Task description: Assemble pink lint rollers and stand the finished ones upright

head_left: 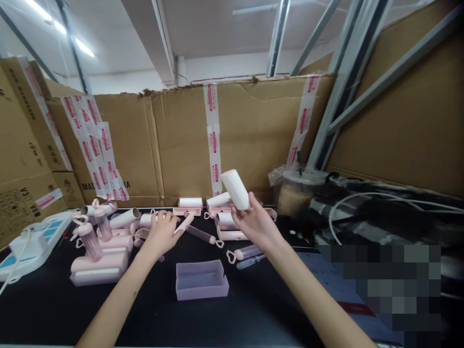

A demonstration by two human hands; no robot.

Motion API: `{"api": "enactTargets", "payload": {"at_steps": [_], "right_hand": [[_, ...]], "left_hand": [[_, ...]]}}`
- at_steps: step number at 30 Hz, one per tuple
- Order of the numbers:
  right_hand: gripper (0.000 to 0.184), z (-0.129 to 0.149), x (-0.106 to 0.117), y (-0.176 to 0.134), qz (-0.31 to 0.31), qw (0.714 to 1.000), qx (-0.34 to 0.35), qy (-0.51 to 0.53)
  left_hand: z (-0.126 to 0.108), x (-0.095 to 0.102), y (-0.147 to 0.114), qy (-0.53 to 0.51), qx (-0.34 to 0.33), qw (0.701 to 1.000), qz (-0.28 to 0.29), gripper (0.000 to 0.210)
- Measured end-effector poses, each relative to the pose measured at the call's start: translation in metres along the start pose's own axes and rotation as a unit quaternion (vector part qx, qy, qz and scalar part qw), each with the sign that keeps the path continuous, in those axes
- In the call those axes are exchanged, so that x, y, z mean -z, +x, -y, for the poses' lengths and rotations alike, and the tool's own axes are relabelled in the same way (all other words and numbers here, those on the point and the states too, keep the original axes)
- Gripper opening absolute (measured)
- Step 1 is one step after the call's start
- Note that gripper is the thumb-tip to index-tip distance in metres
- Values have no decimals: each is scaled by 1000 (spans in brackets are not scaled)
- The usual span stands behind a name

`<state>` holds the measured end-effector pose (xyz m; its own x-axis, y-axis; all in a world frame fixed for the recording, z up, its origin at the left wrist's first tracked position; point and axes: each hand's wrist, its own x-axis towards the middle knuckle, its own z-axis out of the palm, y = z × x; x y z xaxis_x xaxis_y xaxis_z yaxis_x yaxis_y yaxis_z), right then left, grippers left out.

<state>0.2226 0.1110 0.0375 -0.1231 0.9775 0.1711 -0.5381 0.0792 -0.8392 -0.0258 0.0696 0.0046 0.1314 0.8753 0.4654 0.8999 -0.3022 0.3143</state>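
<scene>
My right hand (pixel 259 222) is raised above the table, its fingers closed round a white lint roll (pixel 235 189) that tilts up to the left. Farther left, my left hand (pixel 164 231) is closed on a slim pink plastic piece (pixel 184 223), which sticks out past the thumb. Part of that piece is hidden by the fingers. Between my forearms stands a translucent purple tray-like case (pixel 202 290), open at the top. Behind it lies a clear handle with a pink heart-shaped loop (pixel 203 235).
Assembled pink lint rollers (pixel 99 265) stand at the left, beside a white power strip (pixel 54 237). More white rolls (pixel 125 218) and pink parts line the back. A screwdriver (pixel 251 261), a drink cup (pixel 295 193) and cables (pixel 337 208) are at the right. Cardboard (pixel 181 140) walls the back.
</scene>
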Motion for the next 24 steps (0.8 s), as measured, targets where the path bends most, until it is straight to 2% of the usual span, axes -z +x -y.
{"api": "enactTargets", "payload": {"at_steps": [2, 6, 9, 12, 16, 18, 20, 22, 24], "right_hand": [[28, -2, 2, 2, 8, 1000, -5, 6], [25, -9, -7, -3, 3, 998, -21, 51], [23, -11, -14, -7, -8, 996, -42, 82], [23, -7, -16, -10, -3, 996, -37, 87], [28, 0, -14, -10, 1, 996, -6, 85], [33, 0, -14, -10, 2, 997, 22, 74], [39, -4, -17, -11, -9, 996, 64, 65], [44, -11, -23, -14, -23, 992, 98, 70], [46, -17, -30, -18, -23, 990, 104, 87]], "left_hand": [[-1, -10, 12, 40, 13, 999, 0, 21], [-8, -32, 28, 56, 31, 998, 9, 16], [-10, -38, 31, 63, 33, 998, 2, 15], [-11, -31, 30, 62, 24, 998, -18, 22], [-17, -8, 29, 66, -10, 996, -58, 26], [-23, 2, 30, 67, -30, 992, -104, 25], [-27, 7, 31, 50, -54, 982, -174, 19], [-29, 4, 33, -9, -80, 972, -220, 13], [-28, -4, 35, -131, -88, 966, -207, 8]]}}
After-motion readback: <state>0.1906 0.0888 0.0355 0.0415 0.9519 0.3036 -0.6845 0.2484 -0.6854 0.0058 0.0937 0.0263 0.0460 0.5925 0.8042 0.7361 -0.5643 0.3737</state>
